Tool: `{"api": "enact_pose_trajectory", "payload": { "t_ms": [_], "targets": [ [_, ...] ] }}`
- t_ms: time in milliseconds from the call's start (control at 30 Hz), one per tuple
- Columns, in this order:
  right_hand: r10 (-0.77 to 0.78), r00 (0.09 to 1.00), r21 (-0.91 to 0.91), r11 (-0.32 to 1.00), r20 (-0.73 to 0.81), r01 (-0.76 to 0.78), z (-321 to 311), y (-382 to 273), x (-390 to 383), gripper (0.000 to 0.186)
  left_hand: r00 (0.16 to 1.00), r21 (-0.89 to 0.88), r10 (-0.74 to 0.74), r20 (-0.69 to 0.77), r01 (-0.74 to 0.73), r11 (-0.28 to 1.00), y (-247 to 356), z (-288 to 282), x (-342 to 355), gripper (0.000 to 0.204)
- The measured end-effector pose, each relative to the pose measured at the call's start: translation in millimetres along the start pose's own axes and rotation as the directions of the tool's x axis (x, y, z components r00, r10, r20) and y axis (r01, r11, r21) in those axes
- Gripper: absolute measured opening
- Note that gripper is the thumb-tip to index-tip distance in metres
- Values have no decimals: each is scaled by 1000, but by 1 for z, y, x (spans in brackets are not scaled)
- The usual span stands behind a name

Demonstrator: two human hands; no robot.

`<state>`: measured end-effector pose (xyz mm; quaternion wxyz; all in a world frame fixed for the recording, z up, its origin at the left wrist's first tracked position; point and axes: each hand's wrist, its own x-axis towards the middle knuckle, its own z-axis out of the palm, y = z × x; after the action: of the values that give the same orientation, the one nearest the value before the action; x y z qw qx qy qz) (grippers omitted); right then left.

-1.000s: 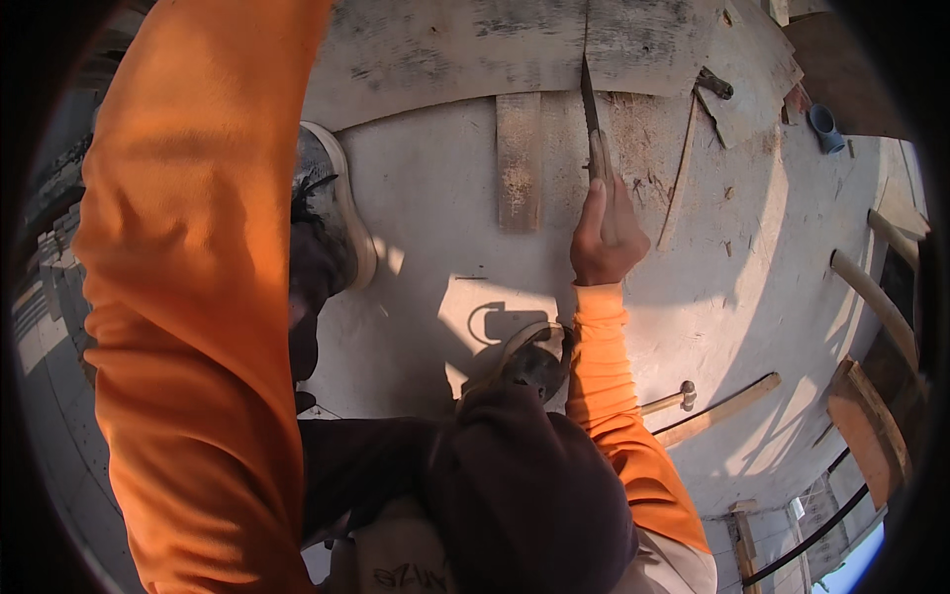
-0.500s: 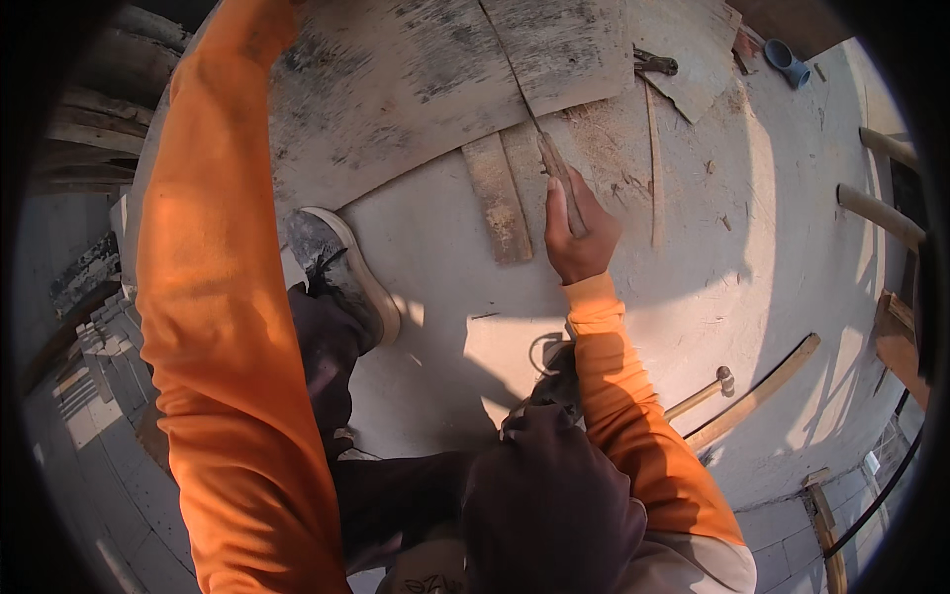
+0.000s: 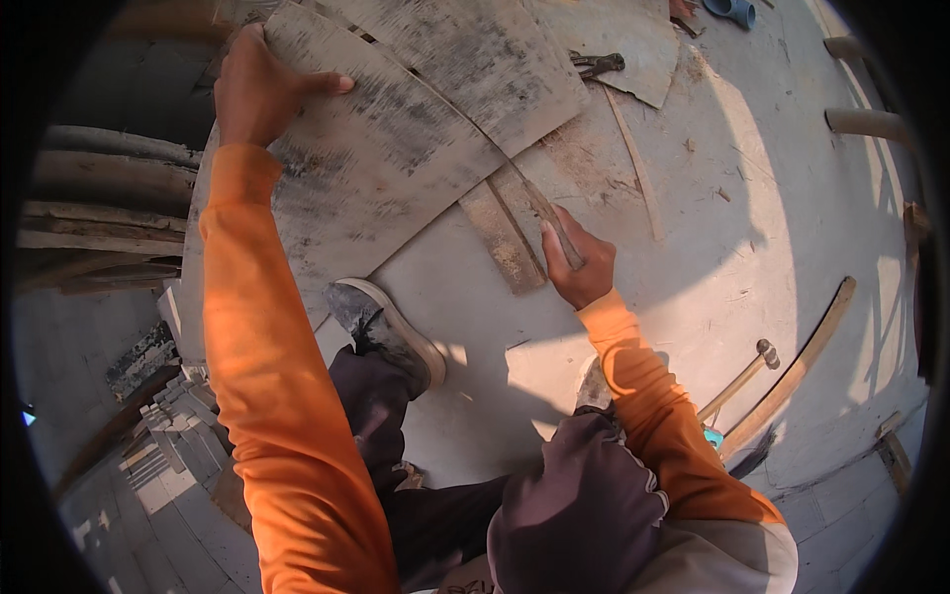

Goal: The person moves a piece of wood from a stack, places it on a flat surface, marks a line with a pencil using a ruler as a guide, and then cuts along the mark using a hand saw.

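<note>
My right hand [image 3: 582, 265] is closed around the wooden handle of a handsaw [image 3: 542, 210]. Seen edge-on, its thin blade runs into a long cut in a worn, grey-stained plywood sheet [image 3: 396, 148]. At the sheet's far left edge is my left hand [image 3: 259, 94], its thumb stretched across the top face and its fingers over the edge, partly hidden. Under the near edge of the sheet, a short wooden board [image 3: 503, 238] sticks out beside the saw. My shoe [image 3: 388, 332] rests by the sheet's near left side.
Black-handled pincers [image 3: 599, 65] lie beyond the sheet, near a thin wooden strip [image 3: 635, 163] and sawdust. A blue pipe fitting [image 3: 730, 12] is at the far right. To my right are a hammer [image 3: 737, 381] and a curved wooden strip [image 3: 792, 371]. Timbers [image 3: 109, 183] are stacked at left.
My view has shifted, bringing my left hand and more of the sheet into sight. My right hand still holds the saw, now lower and farther along its pull toward me.
</note>
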<state>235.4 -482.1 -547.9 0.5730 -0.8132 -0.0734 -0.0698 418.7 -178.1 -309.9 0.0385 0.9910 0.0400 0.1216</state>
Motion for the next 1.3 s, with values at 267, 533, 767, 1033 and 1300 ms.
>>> {"api": "enact_pose_trajectory", "payload": {
  "t_ms": [267,533,767,1033,1300],
  "targets": [
    [90,995,-62,994,47,-87,-36,-6,-53,37,1000,-42,-16,-17,16,999,2,-7,-7,82],
    [3,1000,-12,1000,24,-3,-45,4,-60,37,998,85,-10,-56,15,996,3,-13,-11,80],
    [-46,998,56,997,-34,48,-10,29,-3,34,998,60,15,-65,-11,998,22,-11,-9,84],
    [-221,972,-130,969,-77,210,-108,-17,-53,36,995,140,6,-99,8,990,20,-16,-26,87],
    [-151,954,-614,788,-259,-42,-178,-9,-76,47,991,136,-38,-128,55,989,34,-25,-43,87]
  ]
}}
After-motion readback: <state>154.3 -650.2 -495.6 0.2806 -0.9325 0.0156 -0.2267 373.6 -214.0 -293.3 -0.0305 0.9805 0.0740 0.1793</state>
